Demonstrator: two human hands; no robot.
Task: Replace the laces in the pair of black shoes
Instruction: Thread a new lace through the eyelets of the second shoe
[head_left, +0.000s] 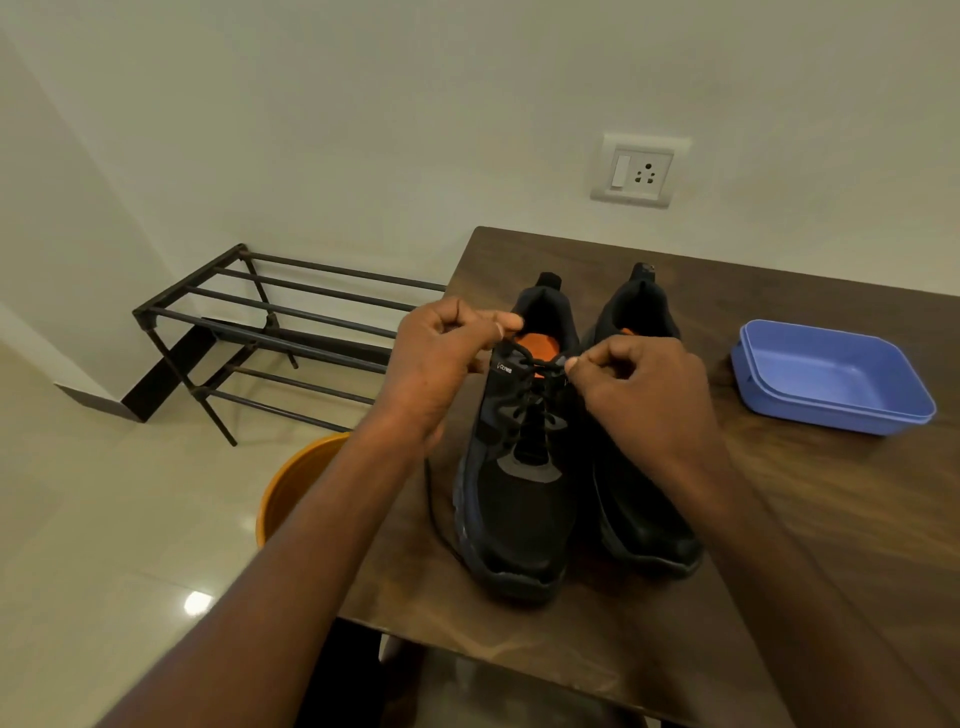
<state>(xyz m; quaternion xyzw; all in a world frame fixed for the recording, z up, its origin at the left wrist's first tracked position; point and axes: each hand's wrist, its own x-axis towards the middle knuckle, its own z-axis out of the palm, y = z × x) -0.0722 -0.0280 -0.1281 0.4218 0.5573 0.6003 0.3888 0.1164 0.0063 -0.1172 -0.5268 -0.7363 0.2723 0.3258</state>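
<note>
My left hand (441, 358) and right hand (639, 384) pinching the lace (524, 358) over the left shoe (519, 499), toes toward the table's (810, 519) near edge, blue tub (831, 374) by its right edge.

Two black shoes stand side by side, upright on their soles, on the dark wooden table (831, 519), toes toward its near edge and heels toward the wall. The left shoe (514, 499) is a black mesh sneaker with grey panels, a bluish sole edge and an orange insole visible in its opening; a black lace (527, 405) crosses its eyelets up to the top, and one loose end trails down its left side onto the table. The right shoe (644, 514), just beside it, shows a smooth black toe and a glimpse of orange inside; its lacing is hidden.
</note>
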